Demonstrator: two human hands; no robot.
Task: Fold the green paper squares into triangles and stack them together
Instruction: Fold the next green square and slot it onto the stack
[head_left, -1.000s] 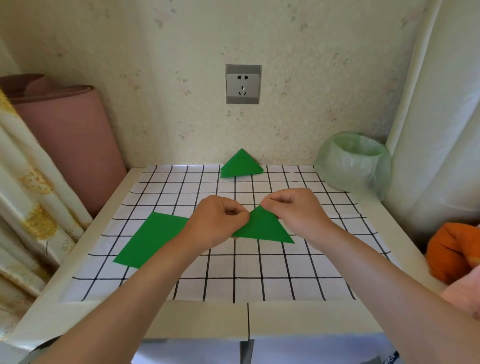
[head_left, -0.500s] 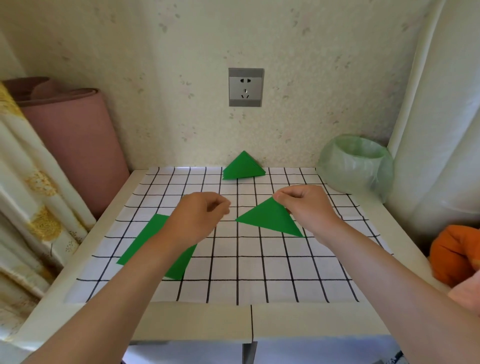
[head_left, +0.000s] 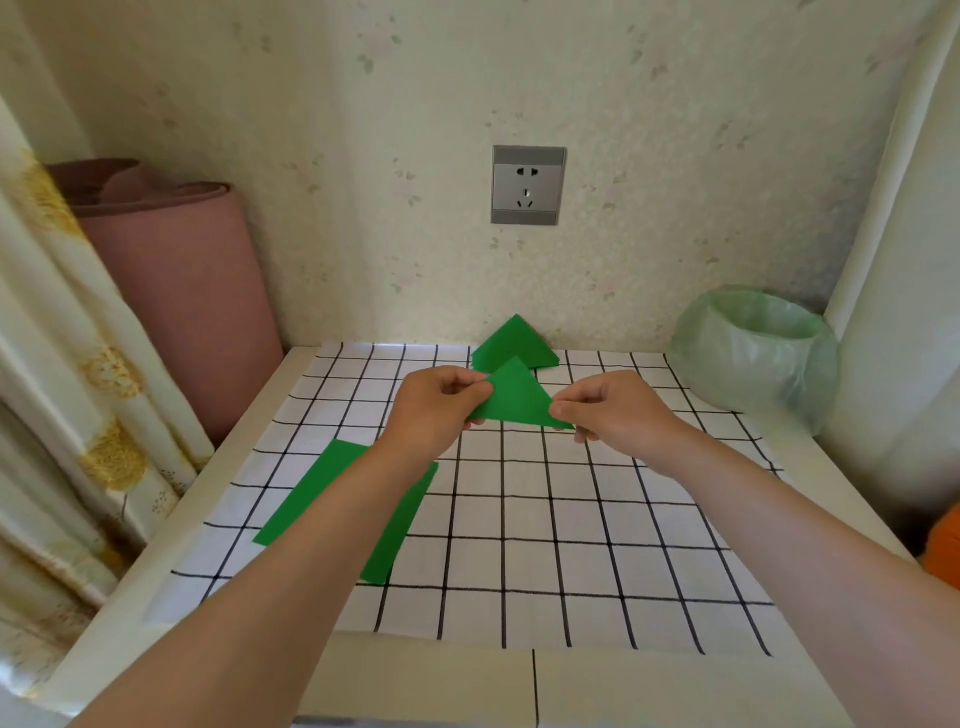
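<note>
On the counter (head_left: 623, 686), a flat green square (head_left: 322, 499) lies nearer the person than the fingers (head_left: 462, 387), partly under the left arm. A little pile of folded triangles (head_left: 514, 340) sits just past the fingers, by the wall. The folded triangle (head_left: 514, 397) looks lifted off the counter between both hands: the left hand (head_left: 431, 410) pinches its left edge and the right hand (head_left: 618, 410) pinches its right corner. This paper looks very light, thin and bendy, so I think it is best held softly by the edges, or it may crease or slip.
</note>
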